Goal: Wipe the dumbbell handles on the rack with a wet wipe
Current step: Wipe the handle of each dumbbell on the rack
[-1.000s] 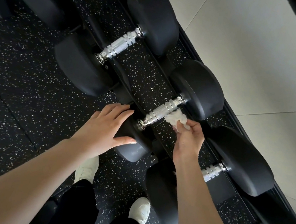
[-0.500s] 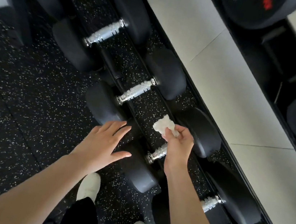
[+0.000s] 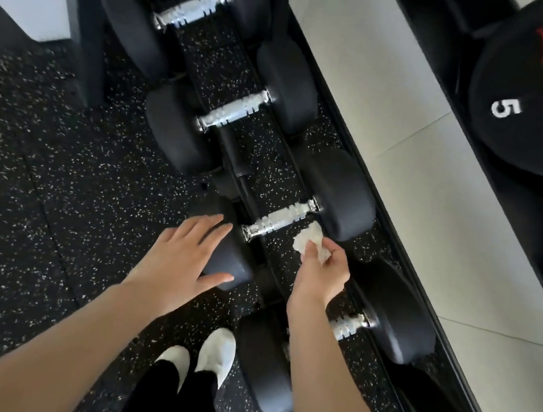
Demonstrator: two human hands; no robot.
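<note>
Below the head camera, along the low black dumbbell rack [image 3: 394, 229], the scene has shifted since a second ago: then the right hand [image 3: 321, 274] pressed the crumpled white wet wipe [image 3: 308, 242] against the far end of one knurled chrome handle, with the left hand [image 3: 179, 263] braced on that dumbbell's near head; half a second ago the wipe was lifted clear and carried up the row. Now the wipe hangs just beside the far end of the next knurled chrome dumbbell handle [image 3: 280, 219], close by but, as far as I can tell, not yet touching it. The right-hand fingers [image 3: 317, 251] are curled and pinch the wipe, which bunches out above them. The left hand has moved along too; it lies flat, fingers straight and spread, on the near black rubber dumbbell head [image 3: 231, 262] of this same dumbbell, seemingly steadying it. I judge that one handle is done and this one is about to be wiped. The chrome handle [image 3: 349, 326] showing behind the right forearm is probably the one just finished. Two more chrome handles, [image 3: 232, 116] and [image 3: 190, 8], wait further up the row, so the job looks partway through. As for containers, the rack is the only holder here, carrying a row of black dumbbells over the speckled black rubber floor [image 3: 42, 175]; a separate black weight plate marked 5 with red lettering [image 3: 536, 99] sits in another stand at upper right.
</note>
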